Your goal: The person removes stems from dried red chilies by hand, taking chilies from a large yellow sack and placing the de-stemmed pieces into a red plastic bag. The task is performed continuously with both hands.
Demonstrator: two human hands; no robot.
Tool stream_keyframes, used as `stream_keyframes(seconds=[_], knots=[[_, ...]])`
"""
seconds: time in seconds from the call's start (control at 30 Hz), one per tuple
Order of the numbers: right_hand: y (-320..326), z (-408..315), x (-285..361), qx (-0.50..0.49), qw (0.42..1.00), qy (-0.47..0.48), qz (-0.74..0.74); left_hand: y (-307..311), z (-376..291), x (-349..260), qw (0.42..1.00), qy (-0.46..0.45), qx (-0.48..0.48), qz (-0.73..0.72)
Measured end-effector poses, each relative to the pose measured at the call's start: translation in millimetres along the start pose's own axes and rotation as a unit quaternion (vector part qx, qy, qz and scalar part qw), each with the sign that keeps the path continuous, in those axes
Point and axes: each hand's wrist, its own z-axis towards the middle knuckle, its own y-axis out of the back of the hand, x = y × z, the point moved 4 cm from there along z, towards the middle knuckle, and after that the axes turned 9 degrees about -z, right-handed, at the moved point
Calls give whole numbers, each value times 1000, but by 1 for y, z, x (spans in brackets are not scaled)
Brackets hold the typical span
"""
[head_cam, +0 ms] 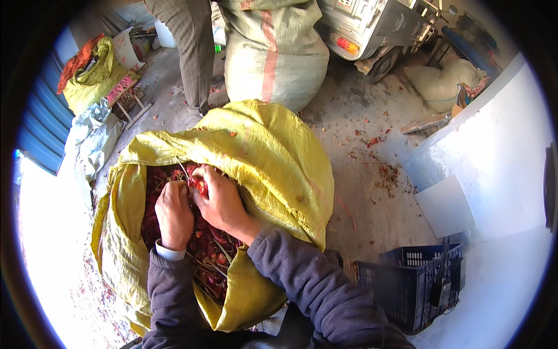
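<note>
Dried red chili peppers (211, 257) with pale stems fill a large yellow woven sack (279, 161), whose mouth lies open around both hands. My right hand (222, 203) pinches a red dried chili (199, 185) between thumb and fingers, just above the heap. Close beside it on the left, my left hand (175, 213) has its thumb and fingertips pressed together, nearly touching the right fingertips. Whether something thin is between the left fingertips is hidden. A thin pale stem sticks up past the hands.
A tall white woven sack (279, 65) with a red stripe stands beyond, beside a person's leg (194, 56). A dark blue plastic crate (409, 283) stands at lower right. A cargo vehicle (370, 30), a small stool (126, 98) and chili scraps (386, 174) are farther out.
</note>
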Motion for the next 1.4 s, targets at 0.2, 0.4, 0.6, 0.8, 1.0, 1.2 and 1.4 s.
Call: stream_keyframes(seconds=[0.2, 0.4, 0.6, 0.8, 1.0, 1.2, 1.4], knots=[[7, -1, 20, -4, 976, 187, -108, -1, -4, 13, 990, 65, -21, -123], [14, -7, 38, 70, 991, 113, -7, 18, 9, 46, 901, 239, -127, -339], [22, 4, 2, 58, 943, -165, 283, 86, 11, 72, 930, 252, -176, -199], [6, 7, 2, 147, 878, -209, 405, 96, -40, 57, 966, 134, 121, 183], [3, 6, 11, 185, 890, -198, 367, 117, -35, 42, 960, 64, 156, 225], [7, 14, 7, 98, 890, -180, 406, 105, -22, 24, 961, 222, -99, -133], [5, 9, 12, 132, 891, -188, 392, 54, -7, 48, 705, 200, -115, -671]])
